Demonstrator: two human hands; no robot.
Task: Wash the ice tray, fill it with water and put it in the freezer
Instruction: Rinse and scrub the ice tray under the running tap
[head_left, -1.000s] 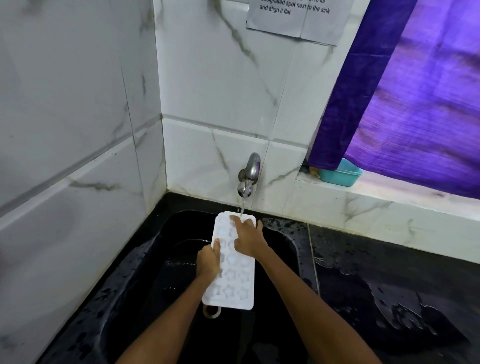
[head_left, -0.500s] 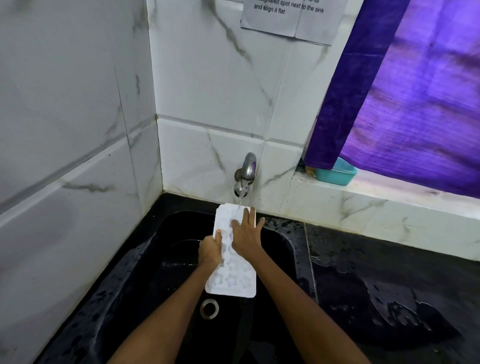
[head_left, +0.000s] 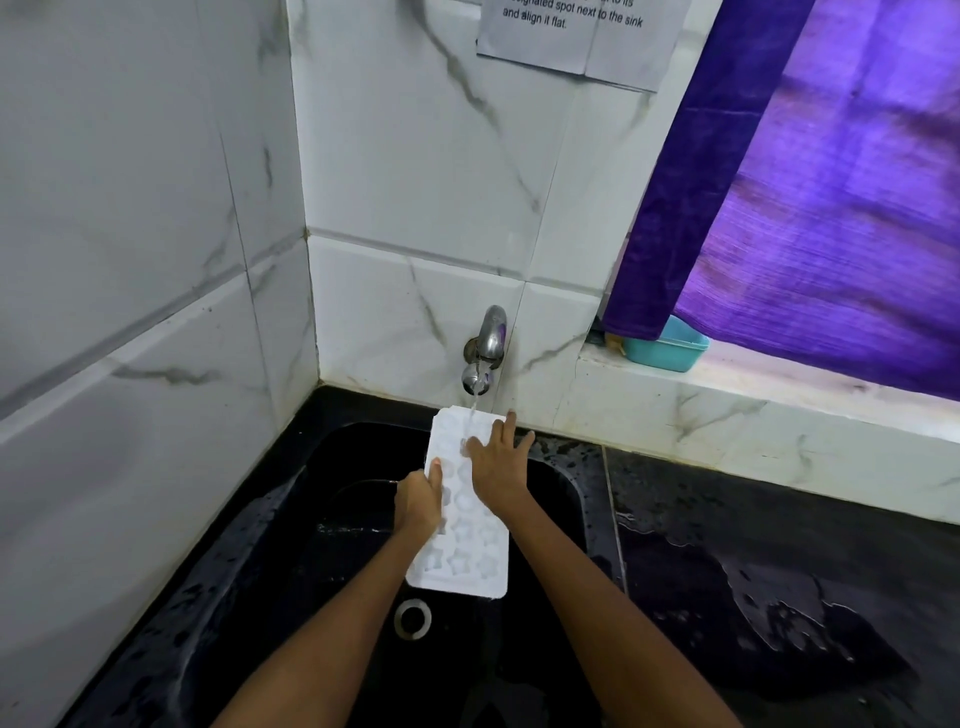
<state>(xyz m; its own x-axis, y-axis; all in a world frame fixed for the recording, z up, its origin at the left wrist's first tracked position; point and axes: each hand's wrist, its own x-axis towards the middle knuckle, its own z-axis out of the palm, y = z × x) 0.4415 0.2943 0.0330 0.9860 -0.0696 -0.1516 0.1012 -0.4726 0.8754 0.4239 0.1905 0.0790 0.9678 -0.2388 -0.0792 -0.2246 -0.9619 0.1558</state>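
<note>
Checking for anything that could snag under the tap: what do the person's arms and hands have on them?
Nothing visible: the left hand and the right hand are bare, without gloves, rings or watch. Both forearms are uncovered to the frame's edge, no sleeves showing.

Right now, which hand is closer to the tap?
Right. The right hand lies flat on the ice tray's far end, just below the tap; the left hand grips the tray's left edge, farther away.
</note>
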